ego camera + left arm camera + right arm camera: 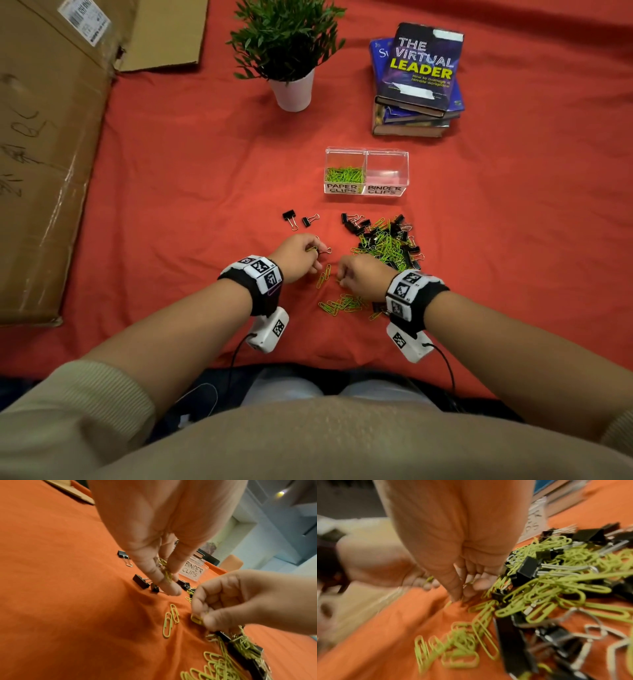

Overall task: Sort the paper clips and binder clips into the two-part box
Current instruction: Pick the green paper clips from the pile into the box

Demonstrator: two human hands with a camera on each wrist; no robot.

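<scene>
The clear two-part box (365, 190) stands on the red cloth; its "PAPER CLIPS" side holds green paper clips (344, 174), and its "BINDER CLIPS" side (193, 569) looks bare. A mixed pile (388, 241) of black binder clips and green paper clips lies in front of the box. My left hand (317, 255) pinches several green paper clips (165, 570) between thumb and fingers. My right hand (340, 279) pinches one green paper clip (197, 620) low on the cloth by the pile's left edge. Two loose paper clips (171, 618) lie between the hands.
Two binder clips (299, 219) lie apart, left of the pile. More green paper clips (342, 303) are spread near my right wrist. A potted plant (291, 61) and a stack of books (418, 85) stand behind the box. A flat cardboard box (44, 154) lies at the left.
</scene>
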